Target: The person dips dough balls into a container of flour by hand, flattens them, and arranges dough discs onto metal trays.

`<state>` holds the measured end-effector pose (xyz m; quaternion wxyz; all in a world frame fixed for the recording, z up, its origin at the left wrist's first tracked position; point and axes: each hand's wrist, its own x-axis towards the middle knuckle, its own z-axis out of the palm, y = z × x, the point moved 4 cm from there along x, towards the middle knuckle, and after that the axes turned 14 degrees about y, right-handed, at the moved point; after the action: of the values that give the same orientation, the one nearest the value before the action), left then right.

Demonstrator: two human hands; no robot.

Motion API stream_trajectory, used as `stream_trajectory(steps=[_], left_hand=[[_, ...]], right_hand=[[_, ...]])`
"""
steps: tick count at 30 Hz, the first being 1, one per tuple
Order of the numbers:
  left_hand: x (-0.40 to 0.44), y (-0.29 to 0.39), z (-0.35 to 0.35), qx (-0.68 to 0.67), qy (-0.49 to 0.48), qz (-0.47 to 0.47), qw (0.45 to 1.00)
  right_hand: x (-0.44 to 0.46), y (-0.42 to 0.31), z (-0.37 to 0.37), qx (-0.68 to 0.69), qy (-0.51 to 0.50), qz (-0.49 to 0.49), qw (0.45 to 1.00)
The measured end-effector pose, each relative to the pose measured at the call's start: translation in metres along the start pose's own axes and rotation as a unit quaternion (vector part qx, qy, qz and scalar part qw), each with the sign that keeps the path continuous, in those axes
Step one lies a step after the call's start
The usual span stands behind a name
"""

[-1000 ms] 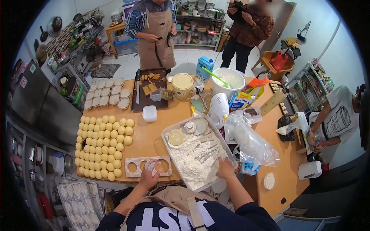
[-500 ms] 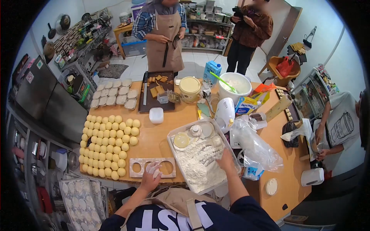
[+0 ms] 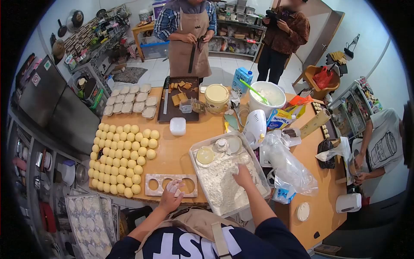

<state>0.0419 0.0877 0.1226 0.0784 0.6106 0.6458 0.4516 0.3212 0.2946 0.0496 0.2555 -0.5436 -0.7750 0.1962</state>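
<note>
My left hand (image 3: 170, 197), its fingers coated white with flour, is over the right part of a flour-dusted board with round holes (image 3: 152, 178). Those fingers look loosely apart, with no object visible in them. At the right side of a rectangular tray (image 3: 201, 186), my right hand (image 3: 244, 176) is low over the loose white flour (image 3: 226, 190), thumb apart from the fingers. Its fingertips are partly hidden. In the tray's far end lie a round yellowish lid-like disc (image 3: 205, 156), a white knobbed piece (image 3: 221, 145) and another round disc (image 3: 234, 145).
Rows of yellow dough balls (image 3: 123, 159) cover the table's left side. Behind them are small lidded tubs (image 3: 128, 108), a dark tray (image 3: 164, 116) with a knife, and a white container (image 3: 177, 126). A mixer (image 3: 255, 127) and plastic bag (image 3: 289, 168) crowd the right. Other people stand around.
My right hand has moved up and left over the flour and is less blurred. My left hand has shifted slightly and remains over the board. The whole view has shifted a little.
</note>
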Motion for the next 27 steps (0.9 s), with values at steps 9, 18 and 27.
stream_trajectory(steps=[9,18,27], left_hand=[[-0.016,-0.004,-0.008,-0.002,-0.002,-0.021,1.000],[-0.019,-0.004,-0.012,0.014,0.006,-0.024,1.000],[-0.002,-0.021,-0.028,0.017,0.046,-0.018,0.999]], right_hand=[[0.000,-0.061,0.062,-0.073,-0.001,-0.001,0.997],[-0.053,-0.091,0.044,-0.062,-0.273,-0.203,0.938],[-0.049,-0.037,-0.015,-0.033,-0.156,0.001,0.987]])
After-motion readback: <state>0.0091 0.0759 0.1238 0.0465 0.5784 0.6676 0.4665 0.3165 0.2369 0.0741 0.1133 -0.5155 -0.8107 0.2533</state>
